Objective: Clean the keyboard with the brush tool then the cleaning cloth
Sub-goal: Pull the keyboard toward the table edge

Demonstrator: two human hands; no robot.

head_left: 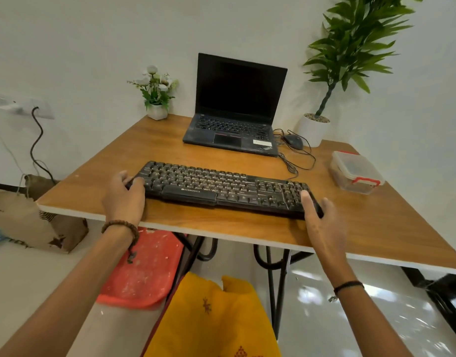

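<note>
A black, dusty keyboard (221,188) lies across the near part of the wooden table (149,148). My left hand (125,195) grips its left end, thumb on top and fingers curled round the edge. My right hand (322,217) holds the right end, thumb lying over the number keys and fingers wrapped round the corner. No brush or cleaning cloth shows in this view.
An open black laptop (237,106) stands behind the keyboard, with a wired mouse (293,141) to its right. A clear lidded box with red clips (355,171) sits at the right. A small flower pot (157,110) and a tall potted plant (314,127) stand at the back.
</note>
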